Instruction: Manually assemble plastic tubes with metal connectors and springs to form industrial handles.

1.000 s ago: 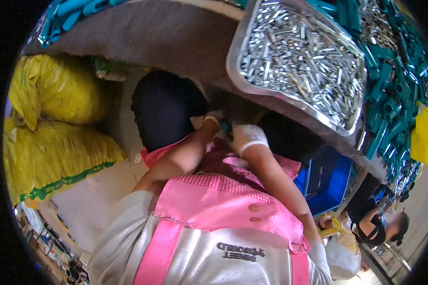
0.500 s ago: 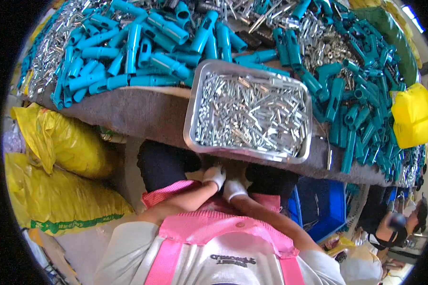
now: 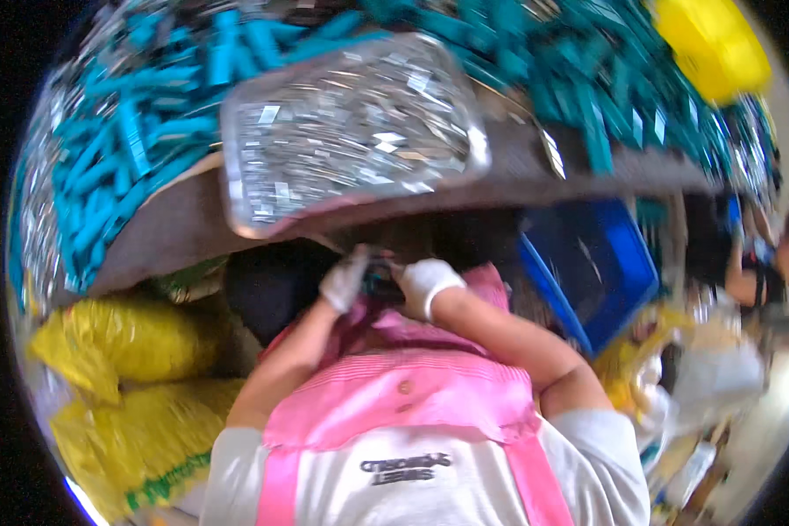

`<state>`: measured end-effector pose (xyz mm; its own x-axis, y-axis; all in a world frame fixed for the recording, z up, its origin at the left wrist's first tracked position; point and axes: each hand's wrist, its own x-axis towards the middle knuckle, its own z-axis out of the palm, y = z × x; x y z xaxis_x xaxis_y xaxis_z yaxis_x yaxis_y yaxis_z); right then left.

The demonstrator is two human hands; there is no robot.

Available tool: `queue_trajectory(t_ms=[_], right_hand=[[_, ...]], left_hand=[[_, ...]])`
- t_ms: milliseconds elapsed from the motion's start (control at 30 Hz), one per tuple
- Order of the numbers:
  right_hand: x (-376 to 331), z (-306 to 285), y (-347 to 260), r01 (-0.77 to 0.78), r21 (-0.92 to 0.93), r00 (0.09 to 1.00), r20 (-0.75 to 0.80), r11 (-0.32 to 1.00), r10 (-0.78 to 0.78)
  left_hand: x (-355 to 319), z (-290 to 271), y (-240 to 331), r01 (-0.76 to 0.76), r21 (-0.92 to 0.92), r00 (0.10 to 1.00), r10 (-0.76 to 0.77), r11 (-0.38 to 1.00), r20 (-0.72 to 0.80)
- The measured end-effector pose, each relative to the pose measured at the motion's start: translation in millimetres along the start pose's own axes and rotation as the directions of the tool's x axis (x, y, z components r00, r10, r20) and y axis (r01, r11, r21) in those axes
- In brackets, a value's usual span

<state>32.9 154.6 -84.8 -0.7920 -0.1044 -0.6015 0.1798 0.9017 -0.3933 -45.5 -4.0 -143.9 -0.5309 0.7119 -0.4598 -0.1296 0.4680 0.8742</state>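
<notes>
My left hand, in a white glove, is low over my lap below the bench edge, blurred, its fingers curled inward. Close to its right is my right hand, also gloved in white, with fingers closed and turned toward the left one. A small dark shape with a teal tint shows between the hands; motion blur hides what it is. Beyond them, a metal tray heaped with short shiny metal pins stands at the bench's near edge. My pink apron is just below the hands.
Teal tubular parts pile up on the bench. A yellow container stands at the far right. A blue crate sits right of my legs, yellow sacks lie at left. Another person is at the far right.
The view has swung right and tilted, so the tray and bench appear farther left and higher. My hands have come up from between my knees and are a little apart, a dark shape between them.
</notes>
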Motion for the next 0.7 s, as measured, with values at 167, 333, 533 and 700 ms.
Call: queue_trajectory(t_ms=[167,333,533,700], right_hand=[[-161.7,-8.8,60.0,0.114,0.317,0.604,-0.775,0.941,0.188],[-321.0,125.4,77.7,-0.117,0.839,0.544,-0.394,0.532,0.741],[-437.4,435.4,0.1,0.049,0.847,0.445,0.456,-0.530,0.770],[-367.5,586.2,-100.2,0.498,0.236,0.560,0.647,-0.835,0.517]], left_hand=[[-22.7,33.7,37.7,-0.423,0.642,0.889,0.430,0.639,0.158],[-44.0,136.6,137.2,-0.690,0.560,0.644,0.037,0.459,0.764],[-10.8,206.7,119.3,-0.922,0.337,0.373,0.200,0.192,0.906],[-9.7,219.1,100.7,-0.936,0.347,0.324,0.247,-0.054,0.913]])
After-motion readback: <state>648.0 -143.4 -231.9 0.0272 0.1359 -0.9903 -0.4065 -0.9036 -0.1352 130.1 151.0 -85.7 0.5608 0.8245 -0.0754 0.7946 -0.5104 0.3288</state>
